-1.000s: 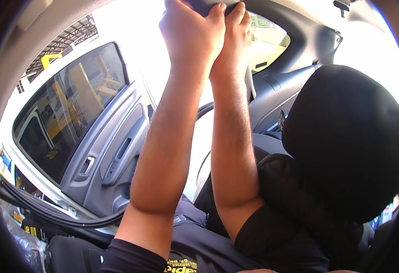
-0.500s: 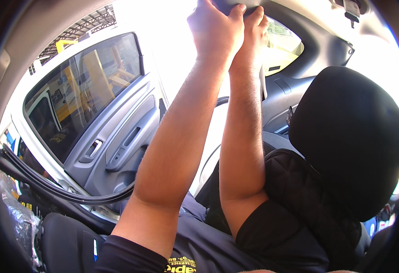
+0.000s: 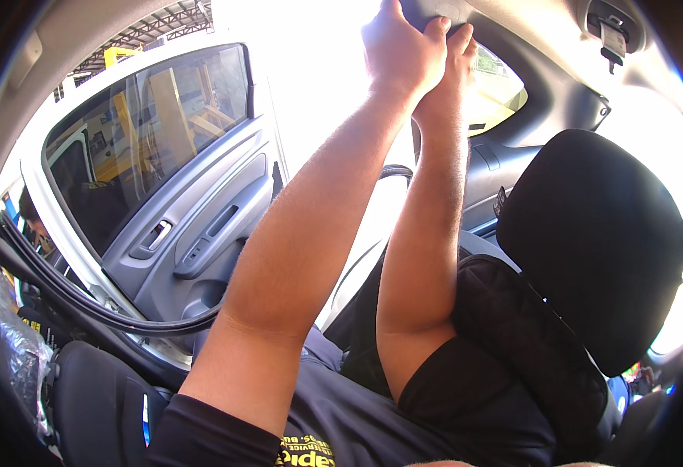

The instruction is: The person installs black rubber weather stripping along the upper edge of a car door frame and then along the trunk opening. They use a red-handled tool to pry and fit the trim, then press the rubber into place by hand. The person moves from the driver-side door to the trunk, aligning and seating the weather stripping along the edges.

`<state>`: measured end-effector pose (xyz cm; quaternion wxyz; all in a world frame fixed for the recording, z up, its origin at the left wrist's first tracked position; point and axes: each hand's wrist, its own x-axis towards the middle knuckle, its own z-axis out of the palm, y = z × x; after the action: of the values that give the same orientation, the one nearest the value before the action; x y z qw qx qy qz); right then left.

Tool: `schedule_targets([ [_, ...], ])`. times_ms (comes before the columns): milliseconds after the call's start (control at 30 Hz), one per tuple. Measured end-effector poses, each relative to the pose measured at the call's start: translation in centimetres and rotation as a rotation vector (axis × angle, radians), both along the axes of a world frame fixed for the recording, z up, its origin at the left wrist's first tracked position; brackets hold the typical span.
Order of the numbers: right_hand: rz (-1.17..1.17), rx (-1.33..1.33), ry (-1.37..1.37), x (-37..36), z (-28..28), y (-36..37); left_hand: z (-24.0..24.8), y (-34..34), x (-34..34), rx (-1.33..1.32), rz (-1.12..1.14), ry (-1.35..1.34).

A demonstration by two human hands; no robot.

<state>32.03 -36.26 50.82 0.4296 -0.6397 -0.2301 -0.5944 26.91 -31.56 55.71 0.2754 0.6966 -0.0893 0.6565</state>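
High at the top edge, inside a car, both my arms are raised to a dark grey trim piece point(image 3: 433, 11) by the roof. My left hand point(image 3: 405, 54) grips it, with the thumb on its near face and some fingers cut off by the picture edge. Close beside it, my right hand point(image 3: 447, 74) is partly covered by the left and has its fingertips pressed against the trim's lower edge. What the hidden fingers touch cannot be seen. Behind the hands, a white glare washes out the door opening.
An opened white rear door point(image 3: 186, 179) with a grey inner panel stands at left. A loose black rubber seal point(image 3: 123, 319) curves across the sill. A black headrest point(image 3: 594, 249) rises at right. A seat-belt tongue point(image 3: 612, 43) hangs from the roof. Clear plastic wrap point(image 3: 16, 362) lies lower left.
The view has shifted slightly, so my hands and the trim piece appear a little lower and further right. My grip looks the same.
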Motion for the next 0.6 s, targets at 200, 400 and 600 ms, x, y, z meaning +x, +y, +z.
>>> schedule_targets([
  [200, 0.018, -0.011, -0.018, 0.0, -0.1, 0.2, 0.0, 0.1, -0.6, -0.001, -0.048, 0.002],
  [400, 0.167, 0.010, 0.024, 2.6, -0.7, -1.4, -0.6, 0.1, 0.2, 0.046, -0.160, -0.039],
  [600, -0.008, -0.094, 0.055, 1.9, 0.4, -3.5, -0.7, -0.2, -1.0, -0.061, -0.187, -0.019],
])
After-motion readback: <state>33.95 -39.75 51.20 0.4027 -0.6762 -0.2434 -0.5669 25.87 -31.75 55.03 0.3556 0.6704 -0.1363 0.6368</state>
